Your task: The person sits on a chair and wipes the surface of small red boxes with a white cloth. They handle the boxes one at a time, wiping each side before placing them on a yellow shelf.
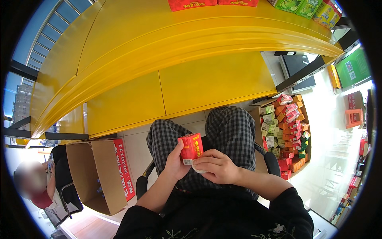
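Observation:
My left hand [175, 161] grips a red drink carton [192, 147] over my lap, its thumb along the carton's left edge. Yellow writing and a barcode show on the carton. In my right hand [219, 167] is a white wad [199, 169], perhaps cloth or tissue, pressed against the carton's lower right corner. Most of the wad is hidden under the fingers. Below the carton are my knees in checked trousers [231, 128].
A yellow shelf [185, 38] spans the front, with red cartons [192, 4] and green cartons [294, 7] at its far edge. At right stands a cardboard box [257, 115] of many drink cartons. Left are another cardboard box [112, 176] and a seated person [44, 188].

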The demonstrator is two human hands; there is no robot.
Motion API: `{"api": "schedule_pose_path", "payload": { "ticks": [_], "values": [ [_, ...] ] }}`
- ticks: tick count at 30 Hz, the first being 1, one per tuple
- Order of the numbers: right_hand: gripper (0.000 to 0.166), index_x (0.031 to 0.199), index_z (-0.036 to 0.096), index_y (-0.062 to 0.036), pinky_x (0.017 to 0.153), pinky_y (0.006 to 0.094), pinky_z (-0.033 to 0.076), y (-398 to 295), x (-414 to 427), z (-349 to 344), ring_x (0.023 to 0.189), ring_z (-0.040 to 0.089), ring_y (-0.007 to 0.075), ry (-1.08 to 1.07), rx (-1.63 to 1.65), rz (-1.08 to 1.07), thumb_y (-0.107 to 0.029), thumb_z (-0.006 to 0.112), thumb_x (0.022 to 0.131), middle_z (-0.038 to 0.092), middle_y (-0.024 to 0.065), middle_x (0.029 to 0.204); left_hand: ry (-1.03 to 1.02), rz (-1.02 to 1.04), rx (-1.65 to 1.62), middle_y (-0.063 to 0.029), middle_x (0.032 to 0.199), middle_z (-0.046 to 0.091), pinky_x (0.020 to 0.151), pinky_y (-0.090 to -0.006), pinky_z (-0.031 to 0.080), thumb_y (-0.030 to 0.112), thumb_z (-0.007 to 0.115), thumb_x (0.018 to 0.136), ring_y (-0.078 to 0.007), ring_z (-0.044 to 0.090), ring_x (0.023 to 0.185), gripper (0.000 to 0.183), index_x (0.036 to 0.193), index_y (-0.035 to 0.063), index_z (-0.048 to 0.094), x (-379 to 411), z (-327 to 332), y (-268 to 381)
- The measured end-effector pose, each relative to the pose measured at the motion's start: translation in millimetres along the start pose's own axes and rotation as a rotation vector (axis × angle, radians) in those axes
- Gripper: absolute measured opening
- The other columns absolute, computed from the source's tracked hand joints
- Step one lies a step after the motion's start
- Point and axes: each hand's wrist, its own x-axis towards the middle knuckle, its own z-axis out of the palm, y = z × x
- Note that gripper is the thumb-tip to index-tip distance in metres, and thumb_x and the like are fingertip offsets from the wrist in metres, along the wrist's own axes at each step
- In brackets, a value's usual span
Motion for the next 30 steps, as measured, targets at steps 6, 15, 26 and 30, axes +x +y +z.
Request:
{"api": "schedule_pose_path", "payload": {
  "ticks": [6, 15, 26, 30],
  "values": [
    [0.033, 0.101, 0.069, -0.0039, 0.085, 0.0367, 0.053, -0.9, 1.3, -1.3, 0.098, 0.063, 0.0274, -0.003, 0.014, -0.009, -0.001, 0.075, 0.069, 0.068, 0.0062, 0.112, -0.034, -0.009, -0.011, -0.0091, 0.126, 0.06, 0.1, -0.042, 0.046, 0.05, 0.038, 0.101, -0.025, 0.058, 0.115, 0.052, 0.133, 0.01, 0.049, 0.1, -2.3, -0.4],
    [0.042, 0.107, 0.068, -0.0062, 0.09, 0.0369, 0.052, 2.2, -2.1, -0.8, 0.102, 0.061, 0.0269, -0.019, 0.007, -0.007, -0.004, 0.075, 0.066, 0.067, 0.0057, 0.113, -0.098, 0.03, -0.026, -0.0091, 0.13, 0.057, 0.102, -0.0414, 0.045, 0.047, 0.042, 0.101, -0.0241, 0.057, 0.117, 0.051, 0.135, 0.0097, 0.046, 0.1, -1.0, 2.7],
    [0.044, 0.108, 0.068, -0.0055, 0.088, 0.0358, 0.053, 5.4, -2.4, -0.3, 0.1, 0.061, 0.0266, -0.01, -0.009, 0.0, -0.002, 0.074, 0.065, 0.068, 0.005, 0.111, -0.117, 0.053, -0.032, -0.0094, 0.131, 0.056, 0.104, -0.0421, 0.043, 0.047, 0.046, 0.099, -0.0252, 0.056, 0.118, 0.055, 0.138, 0.0082, 0.044, -2.5, -0.6, 3.6],
    [0.044, 0.107, 0.068, -0.0058, 0.087, 0.0357, 0.053, 6.4, -1.6, -1.7, 0.098, 0.062, 0.0264, -0.007, -0.015, 0.025, -0.002, 0.075, 0.064, 0.068, 0.0049, 0.109, -0.14, 0.056, -0.084, -0.0089, 0.128, 0.057, 0.102, -0.0406, 0.044, 0.043, 0.049, 0.097, -0.0232, 0.056, 0.116, 0.052, 0.136, 0.0078, 0.045, -2.6, 0.3, 5.9]
  ]
}}
